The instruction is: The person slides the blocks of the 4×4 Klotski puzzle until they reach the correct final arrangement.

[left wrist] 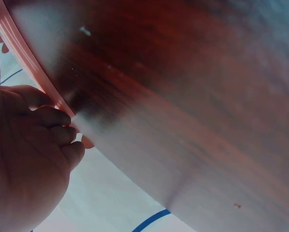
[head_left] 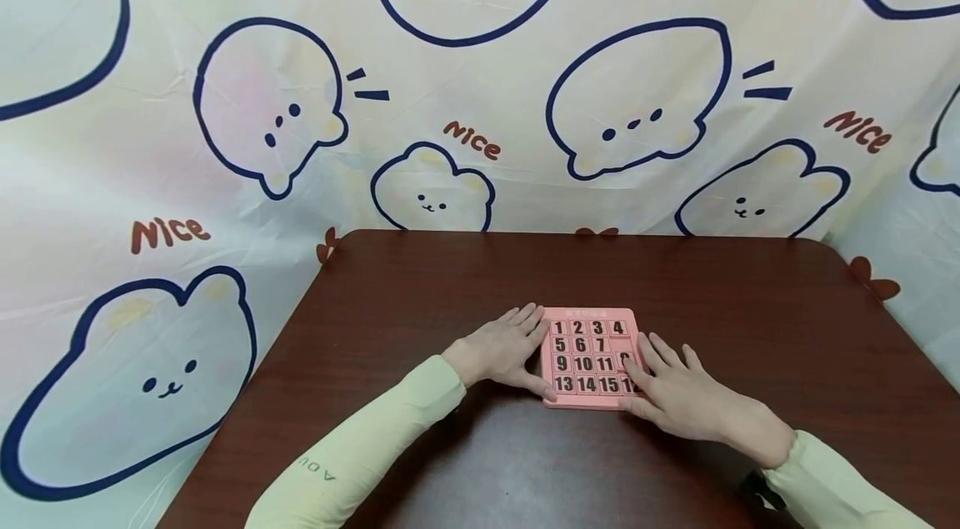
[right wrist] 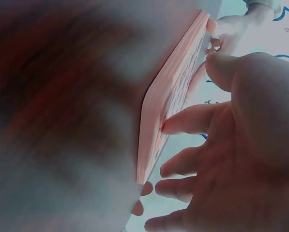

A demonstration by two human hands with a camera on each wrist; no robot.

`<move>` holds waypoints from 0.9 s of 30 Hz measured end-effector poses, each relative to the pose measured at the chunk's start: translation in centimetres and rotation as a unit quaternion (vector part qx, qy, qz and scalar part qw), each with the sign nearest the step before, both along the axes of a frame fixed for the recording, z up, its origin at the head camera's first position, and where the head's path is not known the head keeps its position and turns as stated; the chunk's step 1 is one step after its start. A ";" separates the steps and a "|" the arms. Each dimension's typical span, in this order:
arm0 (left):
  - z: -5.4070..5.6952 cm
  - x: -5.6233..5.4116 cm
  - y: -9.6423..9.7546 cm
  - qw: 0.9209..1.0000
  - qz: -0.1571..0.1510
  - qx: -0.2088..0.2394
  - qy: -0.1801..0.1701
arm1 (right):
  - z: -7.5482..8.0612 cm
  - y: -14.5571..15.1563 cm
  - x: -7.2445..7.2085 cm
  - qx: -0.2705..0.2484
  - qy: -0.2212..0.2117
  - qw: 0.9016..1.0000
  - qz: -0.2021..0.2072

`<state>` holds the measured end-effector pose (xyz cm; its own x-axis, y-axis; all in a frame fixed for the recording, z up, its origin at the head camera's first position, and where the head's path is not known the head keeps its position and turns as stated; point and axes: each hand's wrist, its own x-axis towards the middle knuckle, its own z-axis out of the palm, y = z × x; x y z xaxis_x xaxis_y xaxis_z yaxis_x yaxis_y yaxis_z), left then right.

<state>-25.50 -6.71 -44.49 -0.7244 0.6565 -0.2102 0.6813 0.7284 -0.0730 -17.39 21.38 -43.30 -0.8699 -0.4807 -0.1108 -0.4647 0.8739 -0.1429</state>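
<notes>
A pink sliding number puzzle (head_left: pixel 573 401) lies flat on the table, its numbered tiles facing up. In its second row, the slot right of the 7 holds no tile; the 8 tile (head_left: pixel 622 357) sits just below that slot. My left hand (head_left: pixel 506 350) rests along the left side, straight fingers at the upper edge and thumb by the lower left corner. My right hand (head_left: pixel 678 396) is at the right side, its index fingertip on the 8 tile and its thumb by the lower edge. The right wrist view shows that index finger (right wrist: pixel 190 120) reaching over the puzzle's rim (right wrist: pixel 149 116), other fingers spread.
The dark brown wooden table (head_left: pixel 450 279) extends around the puzzle on all sides. Behind it and to both sides hangs a pale cloth (head_left: pixel 525 96) printed with blue-outlined bears. Light green sleeves (head_left: pixel 382 437) cover both forearms, and a black object (head_left: pixel 763 491) shows under the right cuff.
</notes>
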 end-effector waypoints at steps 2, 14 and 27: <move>0.1 0.0 0.0 1.000 0.000 -0.001 0.002 | -0.1 0.0 -0.5 0.003 -0.007 1.000 -0.005; 0.3 0.2 -0.1 1.000 -0.001 -0.001 -0.003 | -0.3 0.0 -2.5 0.003 -0.005 1.000 -0.030; 0.2 0.2 -0.1 1.000 -0.014 -0.004 0.015 | 1.0 0.9 0.9 -0.016 0.034 0.999 -0.009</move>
